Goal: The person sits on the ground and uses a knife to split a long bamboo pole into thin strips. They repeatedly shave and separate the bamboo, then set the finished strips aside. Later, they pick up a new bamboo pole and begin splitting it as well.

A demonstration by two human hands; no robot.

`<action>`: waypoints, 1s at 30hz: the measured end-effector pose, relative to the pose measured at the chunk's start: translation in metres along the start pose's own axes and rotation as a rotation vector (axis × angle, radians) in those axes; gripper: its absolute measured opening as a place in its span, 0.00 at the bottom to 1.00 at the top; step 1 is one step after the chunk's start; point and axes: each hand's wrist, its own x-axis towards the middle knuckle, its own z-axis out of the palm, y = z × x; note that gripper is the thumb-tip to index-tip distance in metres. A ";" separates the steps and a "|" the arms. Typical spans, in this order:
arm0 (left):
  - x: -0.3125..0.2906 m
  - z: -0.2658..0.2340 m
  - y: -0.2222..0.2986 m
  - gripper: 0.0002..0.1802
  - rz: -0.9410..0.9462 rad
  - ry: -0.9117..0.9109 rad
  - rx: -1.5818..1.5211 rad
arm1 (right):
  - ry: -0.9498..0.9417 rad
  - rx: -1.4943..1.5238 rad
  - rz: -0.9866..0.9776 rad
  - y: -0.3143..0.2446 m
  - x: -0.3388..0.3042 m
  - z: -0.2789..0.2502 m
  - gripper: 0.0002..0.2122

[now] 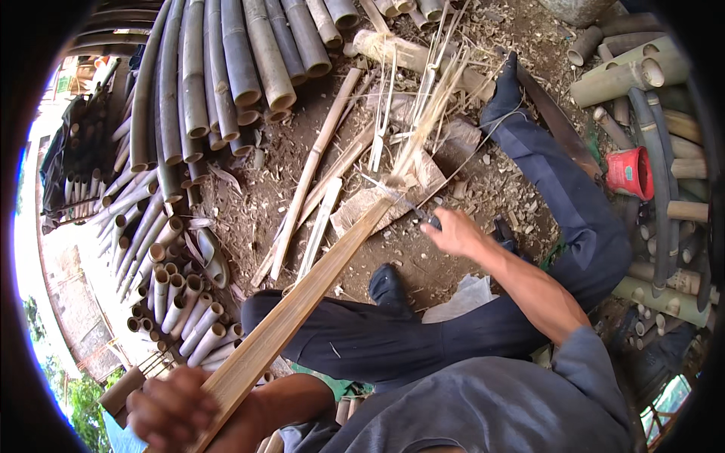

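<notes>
A long split bamboo strip (302,302) runs slantwise from the lower left up to the middle, its far end frayed into thin fibres (430,113). My left hand (174,408), slightly blurred, is closed around its near end. In my right hand (457,232) is the dark handle of a knife (399,199); its blade lies across the strip at the middle, above a wooden block (362,211). Part of the blade is hard to make out against the wood. The strip passes over my left leg.
Bamboo poles (264,68) are stacked at the far left, with shorter cut pieces (189,317) below them. Loose bamboo slats (317,166) lie left of the block. On the right are a red bucket (630,173) and more bamboo (619,81). Shavings litter the dirt floor (249,196).
</notes>
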 end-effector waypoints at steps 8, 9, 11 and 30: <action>-0.051 0.000 -0.017 0.19 -0.089 -0.017 -0.091 | 0.245 0.155 -0.800 -0.157 -0.101 -0.010 0.18; -0.052 -0.004 -0.017 0.19 -0.083 0.009 -0.065 | 0.121 0.151 -0.535 -0.145 -0.089 -0.005 0.18; -0.050 -0.012 -0.023 0.19 -0.065 0.065 -0.015 | -0.119 0.132 -0.008 -0.113 -0.051 0.000 0.17; -0.046 -0.032 -0.059 0.18 -0.084 0.098 -0.086 | 0.103 -0.073 -0.131 -0.023 0.047 0.054 0.17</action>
